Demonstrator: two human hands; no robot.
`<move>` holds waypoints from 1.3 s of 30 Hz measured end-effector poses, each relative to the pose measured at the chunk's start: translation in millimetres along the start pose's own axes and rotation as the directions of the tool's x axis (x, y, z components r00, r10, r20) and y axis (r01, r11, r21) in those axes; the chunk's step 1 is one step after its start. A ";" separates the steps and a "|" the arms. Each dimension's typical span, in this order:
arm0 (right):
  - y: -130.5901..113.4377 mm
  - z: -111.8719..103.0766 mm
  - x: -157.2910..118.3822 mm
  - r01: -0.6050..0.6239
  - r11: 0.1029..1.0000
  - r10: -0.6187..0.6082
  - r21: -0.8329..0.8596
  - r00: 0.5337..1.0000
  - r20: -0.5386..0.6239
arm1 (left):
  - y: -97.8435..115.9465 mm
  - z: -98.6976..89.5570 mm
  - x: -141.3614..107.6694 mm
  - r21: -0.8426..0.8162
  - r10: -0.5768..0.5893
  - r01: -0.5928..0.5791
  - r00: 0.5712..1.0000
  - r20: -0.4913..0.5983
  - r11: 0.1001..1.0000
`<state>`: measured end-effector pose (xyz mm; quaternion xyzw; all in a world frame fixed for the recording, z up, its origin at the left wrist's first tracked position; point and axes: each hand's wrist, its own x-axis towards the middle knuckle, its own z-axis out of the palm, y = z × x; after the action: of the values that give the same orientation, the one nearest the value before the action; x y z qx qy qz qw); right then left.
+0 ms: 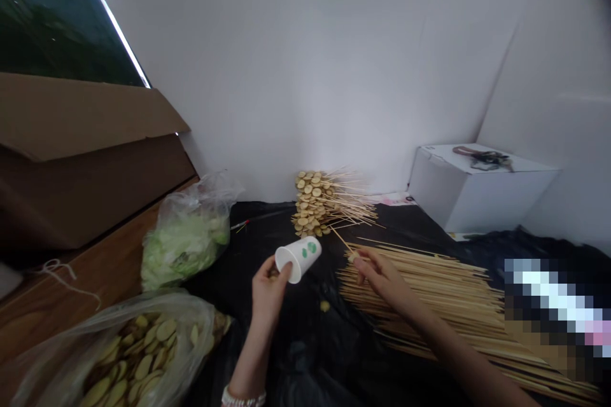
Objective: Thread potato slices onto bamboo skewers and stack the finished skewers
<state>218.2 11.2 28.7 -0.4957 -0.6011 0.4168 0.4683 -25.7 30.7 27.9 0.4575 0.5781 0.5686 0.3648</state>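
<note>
My left hand [270, 292] is closed on a white paper cup [309, 257] with green marks. The cup lies tilted on its side, its mouth facing me and slightly left. Small brownish pieces show between the palm and the cup, too partly hidden to name. My right hand [375, 272] pinches a thin bamboo skewer [340, 240] that points up and left. Beneath that hand spreads a large pile of bare skewers [429, 286]. Beyond both hands, skewers loaded with potato-like slices [312, 197] are stacked against the wall, their sticks pointing right.
An open plastic bag of slices [143, 356] sits at the lower left, with a bag of pale green leaves [186, 241] behind it. One small yellowish piece [325, 306] lies on the black sheet [305, 343]. A cardboard box [90, 184] stands left, a white box [443, 191] right.
</note>
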 end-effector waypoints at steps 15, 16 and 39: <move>16.4 8.6 1.0 -0.034 0.999 0.035 -0.025 0.999 0.038 | 6.0 -42.4 22.7 0.656 0.113 -0.047 0.992 -0.058 0.753; 16.7 8.6 1.0 -0.031 0.999 0.032 -0.029 0.999 0.039 | 5.3 -42.3 23.0 0.636 0.140 -0.064 0.988 -0.070 0.769; 24.8 12.0 1.9 -0.043 0.999 0.043 0.002 0.998 0.054 | 17.0 -62.1 29.6 0.690 0.008 0.028 0.999 -0.049 0.724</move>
<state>211.4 16.7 2.4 -0.4966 -0.6020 0.4407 0.4437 -91.6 37.5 53.1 0.5433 0.7591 0.3220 0.1576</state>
